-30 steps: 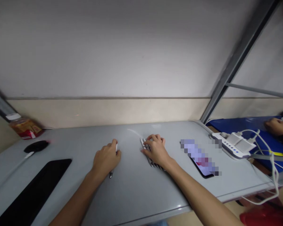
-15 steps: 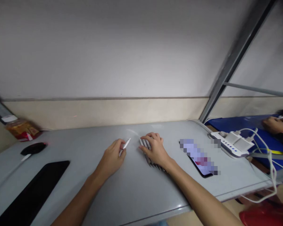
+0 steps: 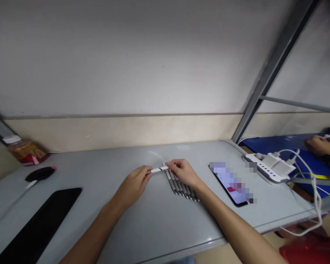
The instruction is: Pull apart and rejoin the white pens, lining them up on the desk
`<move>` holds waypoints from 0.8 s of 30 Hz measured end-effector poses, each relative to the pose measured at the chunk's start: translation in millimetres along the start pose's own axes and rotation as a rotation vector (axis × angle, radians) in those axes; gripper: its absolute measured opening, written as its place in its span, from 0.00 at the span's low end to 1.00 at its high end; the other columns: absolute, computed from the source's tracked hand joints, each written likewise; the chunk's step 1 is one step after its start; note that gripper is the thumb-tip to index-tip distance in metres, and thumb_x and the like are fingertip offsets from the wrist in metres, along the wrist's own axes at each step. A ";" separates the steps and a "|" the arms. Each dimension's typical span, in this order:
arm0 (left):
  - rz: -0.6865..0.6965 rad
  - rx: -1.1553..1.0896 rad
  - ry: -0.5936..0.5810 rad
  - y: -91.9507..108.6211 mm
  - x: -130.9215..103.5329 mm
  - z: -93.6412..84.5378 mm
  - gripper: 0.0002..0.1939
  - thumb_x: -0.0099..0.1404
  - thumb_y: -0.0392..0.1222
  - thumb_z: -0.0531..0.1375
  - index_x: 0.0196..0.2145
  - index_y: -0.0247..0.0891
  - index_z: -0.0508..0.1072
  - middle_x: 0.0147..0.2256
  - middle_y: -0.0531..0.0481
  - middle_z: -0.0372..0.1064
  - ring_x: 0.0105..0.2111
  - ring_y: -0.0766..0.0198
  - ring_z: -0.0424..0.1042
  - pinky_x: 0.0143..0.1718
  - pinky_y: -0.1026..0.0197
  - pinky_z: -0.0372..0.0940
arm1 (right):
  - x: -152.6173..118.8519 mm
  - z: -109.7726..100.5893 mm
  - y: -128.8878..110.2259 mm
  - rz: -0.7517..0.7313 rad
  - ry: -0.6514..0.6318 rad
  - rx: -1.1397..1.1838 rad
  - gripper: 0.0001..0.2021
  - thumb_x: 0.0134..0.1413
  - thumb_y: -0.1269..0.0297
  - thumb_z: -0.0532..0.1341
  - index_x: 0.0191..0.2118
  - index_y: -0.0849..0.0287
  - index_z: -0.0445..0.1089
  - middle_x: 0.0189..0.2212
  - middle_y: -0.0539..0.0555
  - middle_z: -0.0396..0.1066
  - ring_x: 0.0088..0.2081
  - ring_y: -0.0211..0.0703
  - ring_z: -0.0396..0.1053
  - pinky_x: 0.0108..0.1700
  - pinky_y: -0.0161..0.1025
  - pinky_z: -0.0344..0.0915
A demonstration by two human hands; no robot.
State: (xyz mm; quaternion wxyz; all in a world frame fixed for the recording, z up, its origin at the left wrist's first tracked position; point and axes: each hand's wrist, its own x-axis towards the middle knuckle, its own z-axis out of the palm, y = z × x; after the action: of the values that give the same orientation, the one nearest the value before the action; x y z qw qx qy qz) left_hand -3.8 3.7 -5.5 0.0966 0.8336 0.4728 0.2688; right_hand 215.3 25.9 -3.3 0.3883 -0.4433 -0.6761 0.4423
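A white and grey pen (image 3: 159,169) lies crosswise between my two hands, a little above the desk. My left hand (image 3: 137,182) pinches its grey left end. The fingertips of my right hand (image 3: 183,171) close on its right end, which they hide. Beneath and in front of my right hand, several similar pens (image 3: 181,189) rest side by side in a slanted row, their grey ends toward me. My right hand covers part of that row.
On the grey desk (image 3: 154,227) lie a lit phone (image 3: 231,187) to the right and a black slab (image 3: 41,223) to the left. A power strip (image 3: 266,168) with cables, a bottle (image 3: 27,152) and a black mouse-like object (image 3: 40,174) stand farther out. Another person's hand (image 3: 320,145) shows far right.
My left hand has turned the pen from upright-slanted to nearly level. My right hand has come off the row of pens and taken the pen's other end.
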 end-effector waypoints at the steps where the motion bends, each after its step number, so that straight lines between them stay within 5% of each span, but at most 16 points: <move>1: 0.019 0.012 0.012 -1.0 0.2 0.2 0.12 0.73 0.45 0.46 0.43 0.40 0.67 0.37 0.50 0.68 0.36 0.62 0.68 0.40 0.58 0.63 | -0.2 -2.3 -0.9 0.034 -0.036 0.080 0.21 0.59 0.47 0.55 0.26 0.61 0.67 0.17 0.45 0.54 0.20 0.32 0.50 0.24 0.33 0.46; 6: 0.120 0.152 0.079 0.2 1.1 1.5 0.12 0.73 0.41 0.44 0.40 0.39 0.65 0.35 0.49 0.66 0.36 0.61 0.64 0.40 0.57 0.60 | -2.5 -8.6 -4.8 0.201 -0.232 0.330 0.23 0.59 0.46 0.55 0.25 0.62 0.68 0.16 0.46 0.54 0.18 0.31 0.48 0.21 0.33 0.42; 11: 0.125 0.318 0.115 4.3 0.8 -1.4 0.12 0.71 0.36 0.45 0.32 0.39 0.64 0.29 0.50 0.66 0.32 0.59 0.62 0.35 0.57 0.56 | -2.9 -5.8 -5.7 0.235 -0.265 0.405 0.22 0.59 0.47 0.54 0.24 0.61 0.63 0.17 0.45 0.51 0.18 0.31 0.45 0.20 0.33 0.40; 18: 0.054 0.188 0.154 1.5 0.2 -0.1 0.11 0.64 0.28 0.46 0.29 0.39 0.62 0.28 0.50 0.64 0.30 0.61 0.63 0.33 0.60 0.58 | -6.8 -3.9 -9.7 -0.230 -0.035 -0.062 0.14 0.60 0.54 0.56 0.32 0.59 0.69 0.24 0.48 0.62 0.27 0.35 0.56 0.29 0.33 0.53; 22: 0.016 0.116 0.142 -0.4 1.6 2.8 0.11 0.70 0.37 0.45 0.31 0.40 0.63 0.30 0.51 0.65 0.32 0.61 0.65 0.34 0.60 0.60 | -3.4 -2.5 -4.1 -0.229 0.051 -0.021 0.16 0.55 0.54 0.61 0.46 0.57 0.71 0.34 0.52 0.70 0.31 0.38 0.63 0.33 0.34 0.59; 24: 0.013 0.101 0.124 0.8 1.5 2.5 0.12 0.71 0.40 0.45 0.32 0.39 0.64 0.31 0.51 0.65 0.33 0.61 0.65 0.35 0.60 0.61 | -1.5 -2.7 -0.8 -0.147 0.018 0.007 0.16 0.58 0.51 0.58 0.40 0.60 0.72 0.28 0.52 0.69 0.27 0.37 0.63 0.31 0.35 0.59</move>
State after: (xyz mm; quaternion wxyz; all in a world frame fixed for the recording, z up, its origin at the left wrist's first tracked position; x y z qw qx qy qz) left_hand -1.2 4.7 -6.7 0.0232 0.8222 0.4856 0.2961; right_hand 218.0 25.1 -1.9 0.4272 -0.3950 -0.7017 0.4112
